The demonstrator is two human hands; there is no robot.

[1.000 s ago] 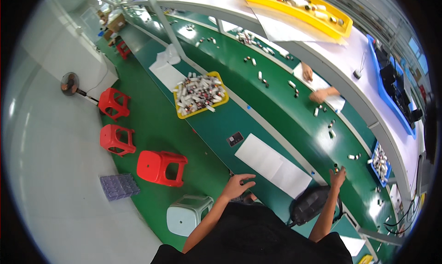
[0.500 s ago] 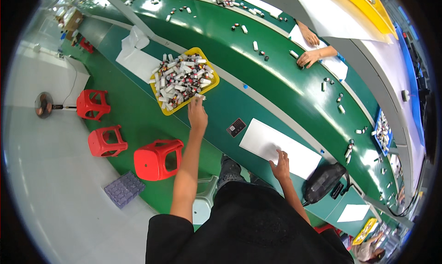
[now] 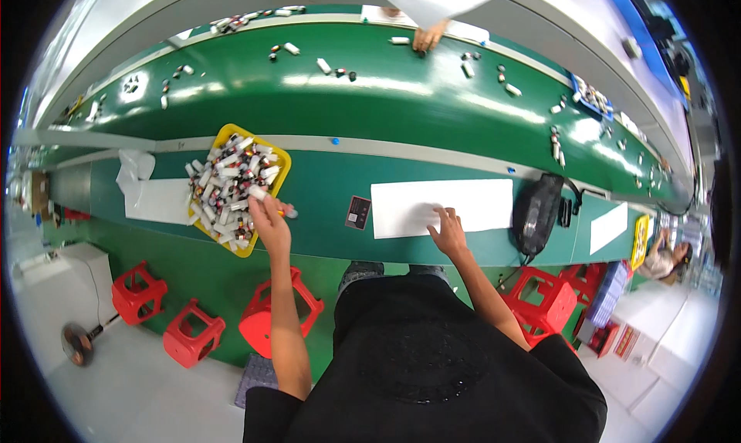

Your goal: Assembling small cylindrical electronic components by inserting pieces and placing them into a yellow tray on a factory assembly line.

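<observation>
yellow tray [image 3: 282,162] heaped with white tubes; left hand [image 3: 266,214] pinches one, right hand [image 3: 448,228] flat.

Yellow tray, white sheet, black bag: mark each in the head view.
yellow tray [image 3: 272,154]: head view, on its bare right rim.
white sheet [image 3: 471,200]: head view, on its bare right half.
black bag [image 3: 536,211]: head view, on the middle of its body.
</observation>
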